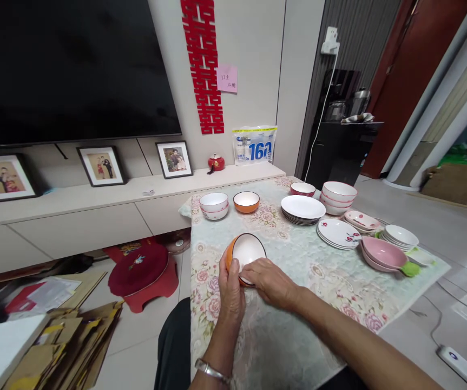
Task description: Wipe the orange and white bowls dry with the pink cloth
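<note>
An orange bowl (249, 249) with a white inside and dark rim is tilted toward me above the near part of the table. My left hand (230, 284) is closed on its left side, thumb at the rim. At the near right rim, my right hand (271, 281) grips the bowl with curled fingers; the fingertips are partly hidden. Beyond it, a second orange bowl (246, 202) stands upright on the tablecloth. Left of that is a stack of white bowls (214, 206) with pink rims.
On the flowered tablecloth (212, 260), the right side holds white plates (303, 207), flowered plates (339, 234), stacked large bowls (339, 195), a red bowl (302, 188), pink dishes (383, 253) and small white bowls (399, 236). A red stool (144, 273) and flattened cardboard (63, 346) lie left.
</note>
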### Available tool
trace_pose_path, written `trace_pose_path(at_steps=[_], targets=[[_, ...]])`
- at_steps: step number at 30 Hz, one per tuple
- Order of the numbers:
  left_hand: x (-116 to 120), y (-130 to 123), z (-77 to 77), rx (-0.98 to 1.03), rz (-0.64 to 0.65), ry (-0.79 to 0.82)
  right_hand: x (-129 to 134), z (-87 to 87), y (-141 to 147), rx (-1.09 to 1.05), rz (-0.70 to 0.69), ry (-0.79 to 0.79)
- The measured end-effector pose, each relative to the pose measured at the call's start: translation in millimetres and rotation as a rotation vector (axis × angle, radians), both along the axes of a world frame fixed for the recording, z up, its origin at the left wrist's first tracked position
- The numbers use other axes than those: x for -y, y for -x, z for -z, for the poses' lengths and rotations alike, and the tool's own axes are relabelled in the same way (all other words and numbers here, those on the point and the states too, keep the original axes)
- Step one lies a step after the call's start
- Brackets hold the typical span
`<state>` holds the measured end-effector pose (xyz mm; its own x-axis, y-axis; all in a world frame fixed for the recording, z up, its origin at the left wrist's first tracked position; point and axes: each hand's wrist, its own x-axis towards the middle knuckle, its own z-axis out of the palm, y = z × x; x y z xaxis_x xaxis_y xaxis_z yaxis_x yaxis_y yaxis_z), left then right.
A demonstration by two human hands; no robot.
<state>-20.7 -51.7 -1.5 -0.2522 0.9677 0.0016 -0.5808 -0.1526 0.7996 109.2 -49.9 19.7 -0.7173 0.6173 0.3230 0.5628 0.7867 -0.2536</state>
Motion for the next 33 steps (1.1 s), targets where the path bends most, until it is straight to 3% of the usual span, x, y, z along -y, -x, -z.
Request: trace_pose_path(at_steps=[4,11,14,17,22,25,29,31,33], targets=[[1,-1,-1.4,0.028,0.035,-0.01,-6,1.8,-7,0.151,0.068,-0.112],[6,-2,-2.8,0.005,0.096,-0.07,8,1.4,18,-0.138,0.257,0.143],[6,0,-0.3,-0.032,0.066,-0.04,13,-0.6,20,-0.189,0.177,0.162],[4,1,2.0,-0.057,0.034,-0.028,10,-1.9,9,-0.039,0.039,0.069],[5,0,-1.6,-0.027,0.056,-0.005,0,-4.6,-11,0.214,0.073,-0.108],[7,-2,-2.7,0.019,0.104,-0.027,3,-4.8,-4,0.182,0.13,-0.008],[6,0,3.9,-0.05,0.119,-0.055,15,-7.6,15,-0.074,0.253,0.18],[4,2,6.6,-0.107,0.094,-0.036,18,-15.3,18,-0.177,0.195,0.283],[4,2,6.4,-0.134,0.073,-0.031,18,-27.7,10,-0.229,0.035,0.419]])
